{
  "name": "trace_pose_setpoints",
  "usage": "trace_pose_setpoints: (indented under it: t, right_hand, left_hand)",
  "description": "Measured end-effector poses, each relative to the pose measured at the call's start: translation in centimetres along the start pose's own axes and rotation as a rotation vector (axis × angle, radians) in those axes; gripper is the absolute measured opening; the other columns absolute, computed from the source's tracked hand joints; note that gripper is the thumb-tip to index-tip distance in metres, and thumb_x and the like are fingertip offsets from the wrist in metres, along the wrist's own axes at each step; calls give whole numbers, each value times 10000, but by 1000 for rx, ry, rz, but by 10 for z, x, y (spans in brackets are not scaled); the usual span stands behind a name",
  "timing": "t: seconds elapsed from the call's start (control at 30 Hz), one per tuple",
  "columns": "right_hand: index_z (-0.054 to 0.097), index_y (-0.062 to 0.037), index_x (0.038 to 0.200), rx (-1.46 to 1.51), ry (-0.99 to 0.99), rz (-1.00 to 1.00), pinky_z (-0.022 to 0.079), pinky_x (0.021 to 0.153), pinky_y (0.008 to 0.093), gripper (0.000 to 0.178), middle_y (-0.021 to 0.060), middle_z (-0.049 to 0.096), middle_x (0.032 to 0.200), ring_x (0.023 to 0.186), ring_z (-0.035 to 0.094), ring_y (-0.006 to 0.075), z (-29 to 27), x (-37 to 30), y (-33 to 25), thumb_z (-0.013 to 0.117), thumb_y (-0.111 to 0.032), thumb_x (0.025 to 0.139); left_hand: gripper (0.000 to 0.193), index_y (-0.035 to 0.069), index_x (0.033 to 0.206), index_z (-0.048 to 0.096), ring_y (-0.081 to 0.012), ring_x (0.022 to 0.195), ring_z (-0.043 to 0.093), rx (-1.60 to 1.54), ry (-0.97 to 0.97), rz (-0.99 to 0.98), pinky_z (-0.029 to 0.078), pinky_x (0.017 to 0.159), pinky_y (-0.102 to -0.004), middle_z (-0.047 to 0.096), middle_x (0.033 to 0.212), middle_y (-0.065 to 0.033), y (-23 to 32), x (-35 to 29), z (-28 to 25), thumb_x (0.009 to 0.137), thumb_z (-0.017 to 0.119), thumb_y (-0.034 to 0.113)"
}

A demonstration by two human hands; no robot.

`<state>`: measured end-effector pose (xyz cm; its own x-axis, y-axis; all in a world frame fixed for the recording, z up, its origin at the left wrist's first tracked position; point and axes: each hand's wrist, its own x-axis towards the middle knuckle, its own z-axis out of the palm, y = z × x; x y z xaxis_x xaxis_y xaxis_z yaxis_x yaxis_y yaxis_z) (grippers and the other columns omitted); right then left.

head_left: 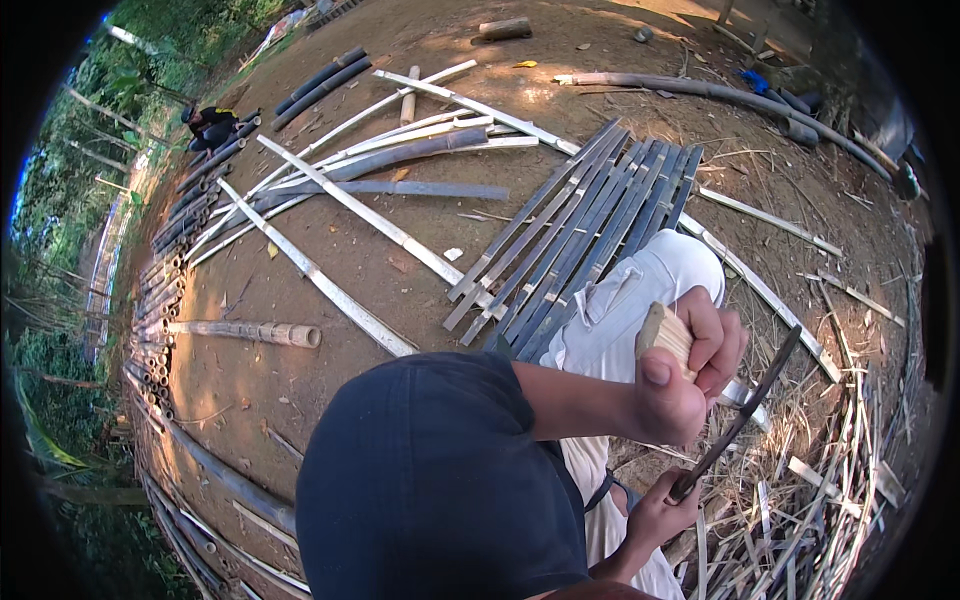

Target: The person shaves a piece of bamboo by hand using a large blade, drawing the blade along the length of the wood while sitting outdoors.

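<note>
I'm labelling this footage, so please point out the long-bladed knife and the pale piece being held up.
Long-bladed knife [747, 409]: head view, on the middle of the blade.
Pale piece [670, 340]: head view, on its ridged side.

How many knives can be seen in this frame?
1: the long dark knife, its handle in the right hand; the left hand grips a pale piece. Others may be hidden among the scattered strips.

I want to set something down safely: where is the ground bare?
Mostly bare soil lies between the jutting bamboo tube, the pale split pole and the dark sleeve. Another patch opens between the dark tube pair and the short log. It is crowded beside the right hand, where thin strips heap up, and along the stacked tubes at left.
</note>
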<state>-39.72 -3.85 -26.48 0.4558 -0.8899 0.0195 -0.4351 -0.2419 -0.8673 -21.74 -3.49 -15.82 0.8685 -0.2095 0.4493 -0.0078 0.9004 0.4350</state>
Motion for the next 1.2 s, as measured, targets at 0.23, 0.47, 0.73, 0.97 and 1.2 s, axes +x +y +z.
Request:
trace_pose_setpoints:
  t: [0.23,0.47,0.73,0.97,1.2]
  right_hand:
    - [515,57,793,-17,-29,-27,305,457,320,169,45,425,547,481,379,125,13,6,19,580,-53,903]
    - [579,23,799,-81,-7,-183,353,484,271,114,26,507,575,523,436,72,23,8,-18,611,-51,878]
    - [576,-18,795,-144,31,-117,449,537,379,109,136,529,558,524,593,320,4,27,-9,652,-81,747]
    - [619,-17,853,-98,-34,85,486,555,390,171,173,607,651,594,623,365,-10,22,29,677,-108,721]
    - [574,-7,812,-168,-78,222,468,562,387,186,178,583,640,580,604,357,-30,47,60,694,-104,708]
  left_hand:
    - [772,139,744,343,-49,395,205,48,94,-8,181,349,-220,327,513,22,3,-1,-26,767,330,910]
    - [766,133,741,342,-74,374,219,-22,78,46,182,336,-244,314,503,3,0,24,-24,787,299,896]
    - [643,157,709,350,-76,385,282,81,-67,-27,210,349,-224,287,533,28,-4,24,-29,867,437,774]
    - [656,157,677,327,-79,389,260,178,-57,-25,191,364,-226,273,519,24,-3,25,-29,880,395,777]
    - [686,151,671,331,-82,395,244,165,-128,-43,190,365,-227,261,525,25,-3,20,-25,868,345,808]
